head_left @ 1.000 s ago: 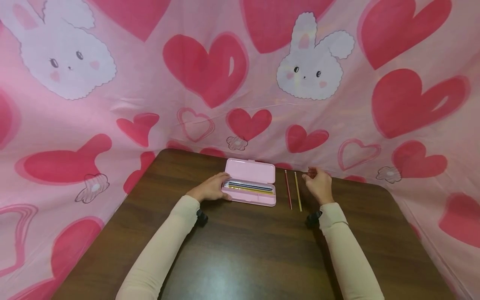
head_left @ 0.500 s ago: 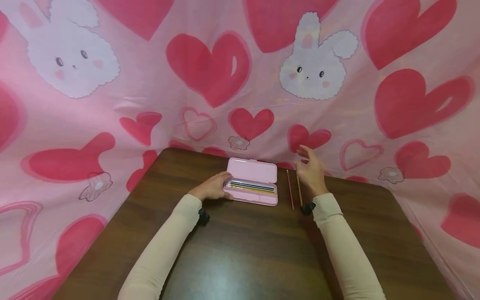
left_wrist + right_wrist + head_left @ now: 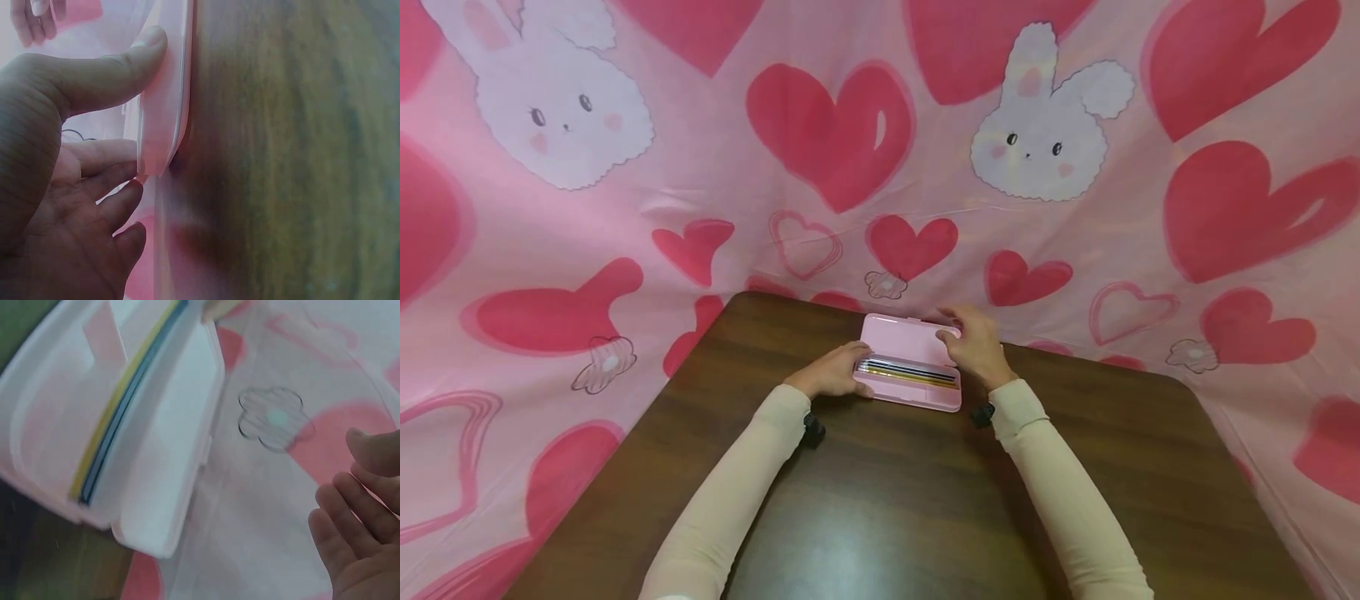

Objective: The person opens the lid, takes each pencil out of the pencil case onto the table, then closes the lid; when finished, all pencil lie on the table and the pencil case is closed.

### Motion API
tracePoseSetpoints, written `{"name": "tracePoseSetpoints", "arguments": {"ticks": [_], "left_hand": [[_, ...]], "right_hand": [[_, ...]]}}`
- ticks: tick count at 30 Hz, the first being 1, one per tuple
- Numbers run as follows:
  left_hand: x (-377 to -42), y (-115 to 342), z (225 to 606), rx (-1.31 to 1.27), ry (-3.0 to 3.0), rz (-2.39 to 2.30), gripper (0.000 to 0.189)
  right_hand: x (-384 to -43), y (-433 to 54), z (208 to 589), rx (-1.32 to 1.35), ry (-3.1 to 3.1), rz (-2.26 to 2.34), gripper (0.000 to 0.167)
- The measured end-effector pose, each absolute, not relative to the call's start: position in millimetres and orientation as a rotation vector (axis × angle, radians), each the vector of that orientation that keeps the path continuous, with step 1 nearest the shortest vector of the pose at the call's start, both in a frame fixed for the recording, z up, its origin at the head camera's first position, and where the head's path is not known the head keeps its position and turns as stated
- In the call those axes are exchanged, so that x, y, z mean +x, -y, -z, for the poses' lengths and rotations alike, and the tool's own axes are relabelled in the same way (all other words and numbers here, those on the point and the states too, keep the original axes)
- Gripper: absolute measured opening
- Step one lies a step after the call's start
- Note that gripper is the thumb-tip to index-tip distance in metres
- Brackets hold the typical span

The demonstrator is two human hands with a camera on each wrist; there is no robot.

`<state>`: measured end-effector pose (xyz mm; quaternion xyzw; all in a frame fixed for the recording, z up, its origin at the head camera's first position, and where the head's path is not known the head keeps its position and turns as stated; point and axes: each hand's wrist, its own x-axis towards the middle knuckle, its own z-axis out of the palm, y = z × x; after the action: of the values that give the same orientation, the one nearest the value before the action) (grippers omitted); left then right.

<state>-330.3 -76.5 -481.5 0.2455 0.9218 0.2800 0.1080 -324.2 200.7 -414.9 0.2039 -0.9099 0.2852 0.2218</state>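
Note:
A pink pencil case [image 3: 904, 392] lies open on the table, its lid [image 3: 895, 333] folded back toward the cloth. Several pencils [image 3: 917, 374], dark blue and yellow, lie side by side in its long compartment. My left hand [image 3: 835, 371] grips the case's left end; the left wrist view shows the thumb along the front wall and the fingers at the end. My right hand [image 3: 979, 343] hovers by the lid's right edge, fingers loosely bent and holding nothing. The right wrist view shows that hand [image 3: 365, 531] apart from the case.
The dark wooden table [image 3: 865, 492] runs up to a pink cloth [image 3: 820, 192] printed with hearts and rabbits. That cloth rises right behind the case. The red and yellow pencils seen earlier beside the case are hidden by my right hand and arm.
My right hand has moved left, from beyond the two loose pencils, over them to the open lid. The left hand keeps its grip on the case.

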Motion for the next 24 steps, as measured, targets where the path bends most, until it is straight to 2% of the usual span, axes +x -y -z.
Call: {"name": "tracePoseSetpoints", "arguments": {"ticks": [12, 24], "left_hand": [[-331, 77, 482, 0.75, -2.713, -0.831, 0.084], [-330, 77, 482, 0.729, -2.699, -0.853, 0.084]], "right_hand": [[-322, -167, 444, 0.773, 2.772, -0.757, 0.031], [-324, -161, 464, 0.859, 2.957, -0.588, 0.02]]}}
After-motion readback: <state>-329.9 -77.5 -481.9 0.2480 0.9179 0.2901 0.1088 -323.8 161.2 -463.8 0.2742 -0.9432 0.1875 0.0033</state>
